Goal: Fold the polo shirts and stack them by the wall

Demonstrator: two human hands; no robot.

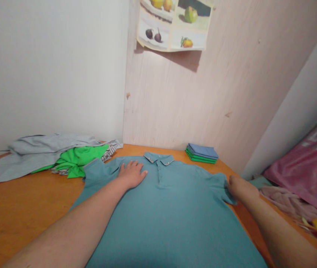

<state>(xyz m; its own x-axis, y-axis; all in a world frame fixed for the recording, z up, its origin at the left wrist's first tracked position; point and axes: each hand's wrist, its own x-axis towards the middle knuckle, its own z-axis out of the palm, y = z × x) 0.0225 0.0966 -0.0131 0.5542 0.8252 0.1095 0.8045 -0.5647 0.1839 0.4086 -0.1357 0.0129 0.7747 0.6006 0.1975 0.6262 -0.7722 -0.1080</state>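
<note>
A teal polo shirt (169, 219) lies spread front side up, its buttoned collar pointing toward the wall and its lower end running out of view. My left hand (131, 174) rests flat on the chest beside the collar, fingers stretched out. At the sleeve on the right, my right hand (240, 188) is closed on the sleeve's edge; its fingertips are partly hidden. The sleeve on the left lies on the table, close to a heap of clothes.
An orange-brown table (21, 208) bears the shirt. Crumpled grey cloth (47, 147) and bright green cloth (77, 160) lie at the back left. A folded blue and green stack (201, 153) stands near the wall. Pink fabric (300, 171) is beyond the right edge.
</note>
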